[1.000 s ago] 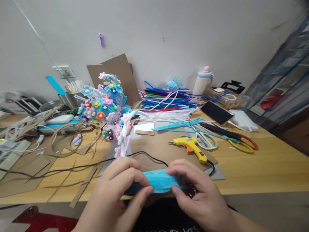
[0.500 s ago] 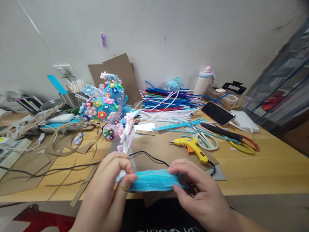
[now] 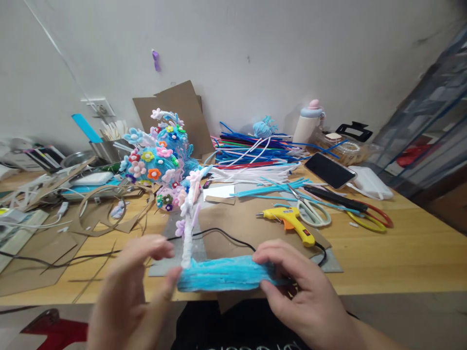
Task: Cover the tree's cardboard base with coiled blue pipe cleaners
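A light-blue fuzzy piece (image 3: pixel 222 274), covered lengthwise in chenille stems, lies level above the table's front edge. My right hand (image 3: pixel 297 287) grips its right end between thumb and fingers. Beside the left end is my left hand (image 3: pixel 136 287), blurred, with thumb and fingers spread and nothing between them. A white fuzzy stem (image 3: pixel 187 233) with pink and lilac flowers rises at that left end; whether the two are joined I cannot tell. Beyond stands a blue fuzzy form covered in colourful chenille flowers (image 3: pixel 156 163).
A yellow glue gun (image 3: pixel 292 221) lies on cardboard, its black cable running leftward. Nearby are scissors (image 3: pixel 314 214), red-and-yellow-handled pliers (image 3: pixel 368 216) and a phone (image 3: pixel 330 170). Loose chenille stems (image 3: pixel 255 153) are heaped by the wall. Cardboard scraps (image 3: pixel 98 214) cover the left side.
My left hand has let go of the blue piece's left end and moved left, its fingers spreading. The right hand keeps its grip in nearly the same place.
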`<action>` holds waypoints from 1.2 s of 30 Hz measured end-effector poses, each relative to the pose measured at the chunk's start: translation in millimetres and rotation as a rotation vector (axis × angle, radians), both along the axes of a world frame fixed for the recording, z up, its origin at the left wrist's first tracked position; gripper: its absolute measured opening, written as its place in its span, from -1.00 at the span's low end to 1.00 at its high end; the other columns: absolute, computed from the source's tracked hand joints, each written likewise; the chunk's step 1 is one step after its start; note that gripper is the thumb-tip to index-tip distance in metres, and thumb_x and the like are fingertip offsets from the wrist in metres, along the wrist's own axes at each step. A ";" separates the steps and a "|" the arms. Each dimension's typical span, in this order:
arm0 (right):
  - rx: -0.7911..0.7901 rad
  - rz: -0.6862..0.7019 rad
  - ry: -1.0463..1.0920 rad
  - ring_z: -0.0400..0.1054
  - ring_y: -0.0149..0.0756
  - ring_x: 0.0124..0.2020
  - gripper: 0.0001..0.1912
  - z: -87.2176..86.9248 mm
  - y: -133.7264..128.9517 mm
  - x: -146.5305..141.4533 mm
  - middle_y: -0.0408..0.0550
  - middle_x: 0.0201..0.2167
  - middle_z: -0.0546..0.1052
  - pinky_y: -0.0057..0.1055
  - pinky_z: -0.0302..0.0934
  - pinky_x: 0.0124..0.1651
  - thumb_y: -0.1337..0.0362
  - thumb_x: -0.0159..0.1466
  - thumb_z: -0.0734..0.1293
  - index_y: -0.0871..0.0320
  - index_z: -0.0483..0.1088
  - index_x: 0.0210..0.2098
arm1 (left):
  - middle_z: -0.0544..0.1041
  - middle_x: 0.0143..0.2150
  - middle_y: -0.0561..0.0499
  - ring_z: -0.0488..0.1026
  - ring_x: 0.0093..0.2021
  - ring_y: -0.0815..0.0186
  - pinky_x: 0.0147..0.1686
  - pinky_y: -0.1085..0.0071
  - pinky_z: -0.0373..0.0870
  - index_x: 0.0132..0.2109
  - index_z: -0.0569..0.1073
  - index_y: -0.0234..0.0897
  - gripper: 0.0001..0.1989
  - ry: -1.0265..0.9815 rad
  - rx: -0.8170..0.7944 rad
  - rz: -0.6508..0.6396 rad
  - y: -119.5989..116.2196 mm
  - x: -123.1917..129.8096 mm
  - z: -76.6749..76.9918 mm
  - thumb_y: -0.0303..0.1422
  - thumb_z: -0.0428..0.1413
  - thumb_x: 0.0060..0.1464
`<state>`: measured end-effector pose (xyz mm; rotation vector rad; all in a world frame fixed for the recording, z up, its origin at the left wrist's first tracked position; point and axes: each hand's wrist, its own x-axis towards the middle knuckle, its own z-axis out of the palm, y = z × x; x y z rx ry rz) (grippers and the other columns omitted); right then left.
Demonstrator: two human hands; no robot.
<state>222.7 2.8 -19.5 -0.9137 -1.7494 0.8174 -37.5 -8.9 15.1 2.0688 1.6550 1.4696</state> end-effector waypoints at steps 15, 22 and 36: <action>0.049 0.013 -0.007 0.44 -0.34 -0.19 -0.65 2.0 -1.8 -2.1 -0.12 -0.17 0.50 -0.46 0.37 -0.21 0.47 0.18 0.33 0.01 0.38 -0.08 | 0.46 -0.39 0.05 0.42 -0.42 0.28 -0.46 0.40 0.40 -0.35 0.39 -0.19 -0.83 0.645 -0.122 -0.434 12.3 39.8 51.4 -0.47 -0.01 0.19; 0.053 0.019 -0.003 0.44 -0.32 -0.19 -0.65 2.3 -2.1 -2.4 -0.10 -0.17 0.50 -0.45 0.38 -0.23 0.47 0.19 0.32 0.01 0.37 -0.07 | 0.41 -0.44 0.05 0.34 -0.47 0.26 -0.47 0.36 0.31 -0.38 0.33 -0.20 -0.78 0.785 -0.067 -0.440 13.6 41.7 47.2 -0.51 -0.09 0.20; 0.053 -0.009 -0.013 0.43 -0.31 -0.25 -0.67 1.2 -0.8 -1.4 -0.10 -0.19 0.50 -0.42 0.37 -0.29 0.47 0.18 0.32 0.01 0.38 -0.10 | 0.43 -0.36 0.08 0.39 -0.37 0.33 -0.41 0.48 0.40 -0.36 0.30 -0.13 -0.82 0.424 -0.192 -0.501 11.9 23.3 43.6 -0.49 -0.04 0.17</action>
